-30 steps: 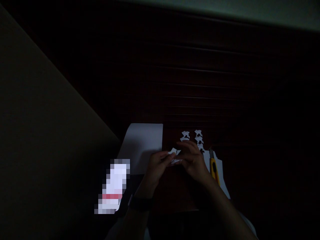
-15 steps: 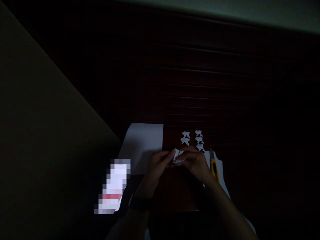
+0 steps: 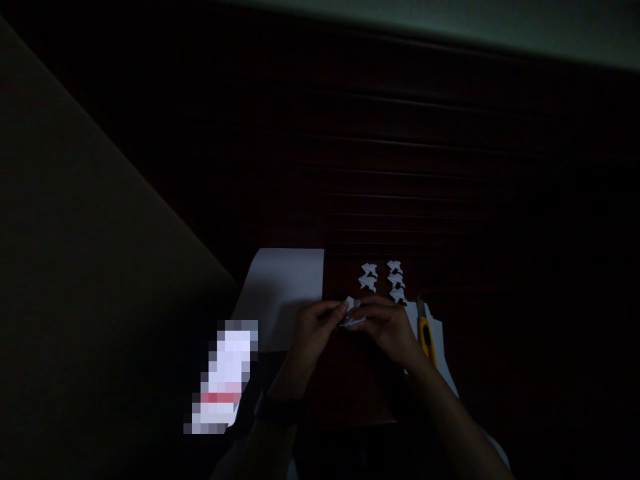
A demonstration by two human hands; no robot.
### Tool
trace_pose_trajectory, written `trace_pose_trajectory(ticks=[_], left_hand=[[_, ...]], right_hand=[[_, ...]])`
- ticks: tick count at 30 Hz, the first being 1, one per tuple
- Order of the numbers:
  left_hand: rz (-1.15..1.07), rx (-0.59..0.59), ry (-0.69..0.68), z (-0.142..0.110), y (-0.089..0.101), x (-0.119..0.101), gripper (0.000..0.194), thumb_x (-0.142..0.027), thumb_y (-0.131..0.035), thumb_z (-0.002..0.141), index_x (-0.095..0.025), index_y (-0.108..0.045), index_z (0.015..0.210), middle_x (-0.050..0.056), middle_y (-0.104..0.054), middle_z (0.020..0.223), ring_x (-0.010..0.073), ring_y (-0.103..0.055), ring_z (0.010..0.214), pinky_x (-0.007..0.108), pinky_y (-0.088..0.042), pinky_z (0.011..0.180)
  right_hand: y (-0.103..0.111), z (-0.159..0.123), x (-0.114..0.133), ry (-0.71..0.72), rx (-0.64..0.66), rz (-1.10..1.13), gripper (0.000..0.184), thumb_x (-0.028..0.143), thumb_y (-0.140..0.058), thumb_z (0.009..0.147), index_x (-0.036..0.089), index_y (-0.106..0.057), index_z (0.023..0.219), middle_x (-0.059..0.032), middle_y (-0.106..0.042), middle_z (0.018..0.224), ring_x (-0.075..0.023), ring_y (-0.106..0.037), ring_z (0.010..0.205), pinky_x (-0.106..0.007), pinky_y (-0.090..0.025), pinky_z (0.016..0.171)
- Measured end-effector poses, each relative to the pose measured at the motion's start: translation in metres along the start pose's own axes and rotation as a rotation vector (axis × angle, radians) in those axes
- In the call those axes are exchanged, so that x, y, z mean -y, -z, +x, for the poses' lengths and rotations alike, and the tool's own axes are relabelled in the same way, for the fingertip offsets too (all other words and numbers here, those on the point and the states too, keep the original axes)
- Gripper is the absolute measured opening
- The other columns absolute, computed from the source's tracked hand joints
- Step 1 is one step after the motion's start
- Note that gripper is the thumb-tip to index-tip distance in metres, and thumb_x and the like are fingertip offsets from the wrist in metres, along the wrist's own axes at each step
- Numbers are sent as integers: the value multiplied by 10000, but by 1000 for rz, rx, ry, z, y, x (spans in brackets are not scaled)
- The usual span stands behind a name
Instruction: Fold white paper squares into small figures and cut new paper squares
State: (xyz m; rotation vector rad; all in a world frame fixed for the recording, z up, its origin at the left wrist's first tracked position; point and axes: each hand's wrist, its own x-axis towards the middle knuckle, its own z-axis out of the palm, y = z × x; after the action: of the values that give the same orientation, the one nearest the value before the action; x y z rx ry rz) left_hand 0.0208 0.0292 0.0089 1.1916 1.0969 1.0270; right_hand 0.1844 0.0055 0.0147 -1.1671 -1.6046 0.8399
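A small piece of folded white paper (image 3: 353, 312) is held between my two hands above the dark table. My left hand (image 3: 313, 330) pinches its left edge between thumb and fingers. On the other side, my right hand (image 3: 393, 329) grips it with the fingers bent over its right part, hiding some of the folds. Just beyond the hands lie several small folded paper figures (image 3: 369, 277), set in two columns; the right column (image 3: 396, 280) stands close to my right fingertips.
White paper sheets (image 3: 285, 273) lie at the left. Beside them glows a blurred-out phone screen (image 3: 227, 367). A yellow utility knife (image 3: 427, 340) rests on more white paper (image 3: 440, 340) by my right forearm. A pale wall (image 3: 100, 233) rises at left.
The paper has turned slightly in my hands, and my right fingers have shifted on it. The view has moved a little, so everything else sits slightly further left.
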Motion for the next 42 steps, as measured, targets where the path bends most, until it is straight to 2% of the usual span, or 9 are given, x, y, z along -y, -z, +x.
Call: trace_pose_trajectory(ticks=[4, 9, 14, 20, 27, 29, 33, 38, 42], left_hand=[[21, 1, 9, 1, 1, 2, 186, -342, -670, 737, -174, -734, 786, 52, -712, 788, 188, -622, 751, 256, -463, 666], [54, -3, 27, 2, 1, 3, 214, -371, -675, 726, -166, -732, 754, 48, -707, 736, 186, -617, 705, 247, -447, 617], [78, 9, -12, 1, 1, 4, 246, -387, -642, 754, -154, -719, 762, 45, -699, 740, 180, -608, 700, 252, -448, 622], [91, 12, -86, 1, 0, 1, 218, -362, -621, 780, -160, -703, 771, 29, -678, 747, 163, -588, 707, 242, -437, 640], [79, 40, -103, -1, -2, 0, 191, -331, -621, 785, -163, -712, 789, 45, -692, 791, 169, -598, 733, 240, -436, 638], [70, 29, -109, 0, -3, 0, 186, -328, -629, 780, -164, -714, 801, 50, -699, 805, 173, -607, 735, 242, -440, 634], [61, 21, -90, 0, -3, 2, 201, -342, -632, 775, -168, -721, 823, 54, -710, 813, 180, -619, 727, 244, -443, 612], [69, 58, -107, -1, -3, 3, 184, -323, -634, 775, -168, -722, 825, 56, -705, 839, 184, -616, 772, 249, -444, 661], [64, 87, -120, -2, -5, 1, 169, -299, -629, 779, -162, -723, 812, 51, -693, 829, 174, -604, 783, 242, -433, 684]], right_hand=[[2, -2, 0, 70, 30, -94, 257, 211, -697, 757, 297, -702, 999, -30, -654, 956, -181, -622, 872, -307, -505, 764], [4, -4, -4, 66, 30, -167, 169, 188, -670, 777, 280, -730, 905, -35, -645, 976, -181, -617, 886, -298, -498, 766], [2, -3, -3, -48, 13, -70, 93, 240, -719, 736, 262, -741, 824, -23, -674, 860, -179, -634, 820, -285, -499, 731], [1, -1, -2, -126, -54, 25, 97, 268, -774, 666, 255, -745, 757, -24, -677, 870, -193, -627, 884, -286, -486, 765], [2, 0, 3, -83, -81, 74, 66, 236, -747, 696, 237, -731, 760, -34, -649, 943, -189, -613, 888, -298, -478, 787], [2, 0, 6, -75, -86, 88, 158, 228, -745, 694, 248, -725, 849, -36, -647, 970, -197, -604, 916, -311, -475, 813], [0, 1, 8, -152, -100, 217, 595, 210, -766, 652, 294, -561, 1204, -28, -628, 1041, -191, -598, 912, -322, -490, 811], [3, 2, 2, -241, -116, 274, 475, 198, -782, 611, 247, -641, 1062, -11, -645, 880, -176, -609, 802, -292, -498, 730], [5, 2, -5, -306, -155, 355, 484, 202, -811, 562, 239, -658, 1020, 18, -609, 753, -156, -597, 693, -274, -489, 645]])
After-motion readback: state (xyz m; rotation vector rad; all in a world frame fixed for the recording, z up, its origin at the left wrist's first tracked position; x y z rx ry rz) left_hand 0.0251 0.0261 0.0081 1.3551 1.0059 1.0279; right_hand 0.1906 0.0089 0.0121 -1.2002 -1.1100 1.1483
